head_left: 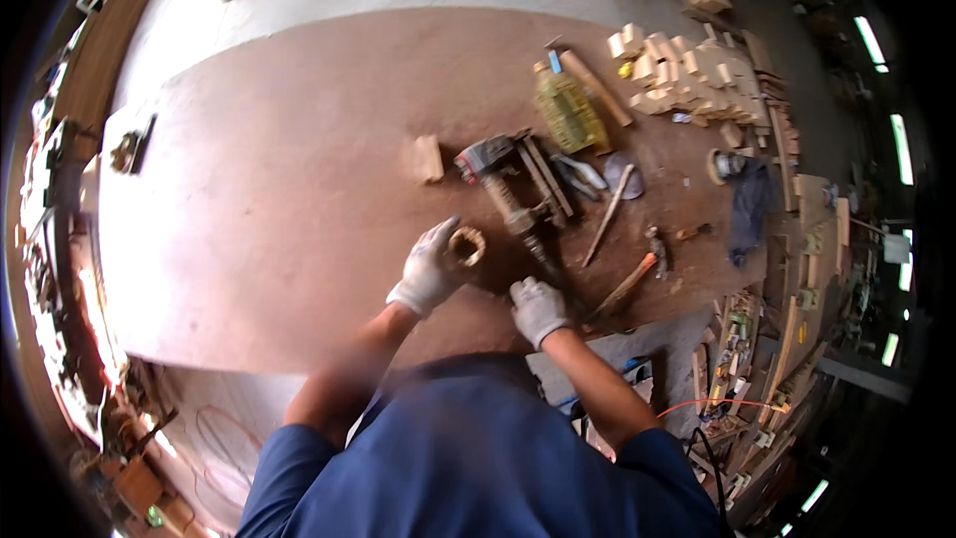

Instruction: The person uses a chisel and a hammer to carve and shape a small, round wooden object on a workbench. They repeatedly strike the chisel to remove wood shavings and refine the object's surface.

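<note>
My left hand (428,267), in a whitish glove, is closed around the side of a small tan ring-shaped roll (481,248) with an open centre, above the table. I cannot make out what the roll is made of. My right hand (539,312), gloved too, is close to the table's near edge with its fingers curled in. Whether anything is inside those fingers is hidden. Just beyond both hands a nail gun (500,190) lies on the brown tabletop (289,169), its hose end running past my right hand.
A wood block (428,158) sits left of the nail gun. To the right are pliers (578,177), a stick (608,215), a hammer (629,284) and a yellowish plastic bottle (571,107). Many wood blocks (692,75) are piled far right. A dark tool (129,149) lies far left.
</note>
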### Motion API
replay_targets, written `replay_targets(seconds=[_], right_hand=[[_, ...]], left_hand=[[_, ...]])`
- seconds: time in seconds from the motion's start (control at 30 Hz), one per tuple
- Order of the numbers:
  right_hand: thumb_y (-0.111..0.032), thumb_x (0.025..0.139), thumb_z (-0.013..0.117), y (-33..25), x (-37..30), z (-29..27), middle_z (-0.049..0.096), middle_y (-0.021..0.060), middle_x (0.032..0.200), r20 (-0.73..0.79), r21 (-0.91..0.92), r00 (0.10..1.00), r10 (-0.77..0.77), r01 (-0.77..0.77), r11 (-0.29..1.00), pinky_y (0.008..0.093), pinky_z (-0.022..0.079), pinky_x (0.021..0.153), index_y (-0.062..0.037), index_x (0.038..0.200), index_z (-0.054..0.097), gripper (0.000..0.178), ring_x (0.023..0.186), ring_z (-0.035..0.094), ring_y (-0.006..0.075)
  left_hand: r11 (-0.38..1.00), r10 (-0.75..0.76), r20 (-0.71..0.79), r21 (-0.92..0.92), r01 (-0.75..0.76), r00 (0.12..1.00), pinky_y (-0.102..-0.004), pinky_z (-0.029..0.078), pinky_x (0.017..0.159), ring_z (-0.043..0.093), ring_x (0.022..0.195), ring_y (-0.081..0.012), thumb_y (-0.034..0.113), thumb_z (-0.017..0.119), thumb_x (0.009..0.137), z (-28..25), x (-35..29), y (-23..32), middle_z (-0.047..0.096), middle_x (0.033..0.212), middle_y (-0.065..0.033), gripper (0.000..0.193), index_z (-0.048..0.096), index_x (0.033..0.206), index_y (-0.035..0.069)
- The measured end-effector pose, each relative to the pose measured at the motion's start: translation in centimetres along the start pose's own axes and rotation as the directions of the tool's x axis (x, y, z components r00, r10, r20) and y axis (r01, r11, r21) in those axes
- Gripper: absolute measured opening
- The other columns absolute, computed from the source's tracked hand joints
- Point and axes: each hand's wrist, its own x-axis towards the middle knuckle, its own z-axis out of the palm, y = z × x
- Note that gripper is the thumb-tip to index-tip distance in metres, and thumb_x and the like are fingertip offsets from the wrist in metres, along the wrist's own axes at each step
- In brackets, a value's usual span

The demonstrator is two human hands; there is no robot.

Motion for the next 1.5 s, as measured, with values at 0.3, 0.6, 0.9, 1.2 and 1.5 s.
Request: replay_targets(seconds=[0.3, 0.6, 0.9, 1.2, 1.5], right_hand=[[-0.031, 0.09, 0.079, 7.2, 1.2, -4.2, 0.075, 0.0197, 0.096, -0.226, 0.575, 0.853, 0.471, -0.273, 0.771, 0.049, 0.057, 0.086, -0.0064, 0.091, 0.074, 0.025, 0.094, 0.072, 0.0397], [-0.02, 0.085, 0.081, 15.3, 8.4, -5.3, 0.066, 0.0215, 0.132, -0.362, 0.227, 0.861, 0.357, -0.29, 0.93, 0.048, 0.05, 0.107, -0.0061, 0.131, 0.066, 0.051, 0.12, 0.063, 0.0405], [-0.009, 0.082, 0.066, 16.1, 17.3, -7.8, 0.062, 0.0238, 0.137, -0.061, -0.16, 0.942, 0.331, -0.336, 0.928, 0.0554, 0.037, 0.121, -0.0099, 0.156, 0.046, 0.076, 0.128, 0.06, 0.0425], [-0.038, 0.091, 0.074, 20.4, 7.3, -9.6, 0.076, 0.0144, 0.099, 0.359, 0.928, 0.933, -0.027, -0.354, 0.118, 0.0291, 0.058, 0.073, 0.0012, 0.113, 0.07, 0.045, 0.084, 0.074, 0.0171], [-0.031, 0.104, 0.066, 3.5, -3.1, -11.0, 0.075, 0.0177, 0.096, 0.424, 0.873, 0.905, -0.037, -0.419, -0.25, 0.034, 0.061, 0.07, 0.0051, 0.136, 0.063, 0.048, 0.076, 0.075, 0.025]], left_hand=[[0.997, 0.074, 0.055, -0.035, -0.072, 0.996, -0.0472, 0.052, 0.108, 0.066, 0.123, -0.039, 0.028, 0.096, 0.067, -0.3, 0.6, -0.3, 0.07, 0.132, -0.0186, 0.081, 0.064, 0.138, 0.006], [0.999, 0.037, 0.108, 0.005, -0.038, 0.993, -0.0481, 0.052, 0.107, 0.065, 0.124, -0.0399, 0.025, 0.092, 0.072, -0.8, 0.8, 0.0, 0.069, 0.134, -0.0191, 0.073, 0.064, 0.138, 0.007], [0.999, 0.037, 0.099, 0.028, -0.04, 0.994, -0.0482, 0.053, 0.106, 0.066, 0.122, -0.0393, 0.028, 0.092, 0.074, -0.9, 0.6, -0.4, 0.071, 0.131, -0.0176, 0.072, 0.065, 0.138, 0.009], [0.997, 0.075, 0.034, -0.028, -0.074, 0.997, -0.0483, 0.054, 0.105, 0.067, 0.12, -0.04, 0.024, 0.091, 0.072, 0.2, 0.5, -0.8, 0.072, 0.129, -0.0188, 0.069, 0.066, 0.135, 0.006], [0.997, 0.067, 0.029, -0.037, -0.066, 0.997, -0.0481, 0.053, 0.107, 0.066, 0.123, -0.0396, 0.023, 0.09, 0.073, -0.3, 0.3, -1.0, 0.071, 0.131, -0.0183, 0.07, 0.064, 0.136, 0.007]])
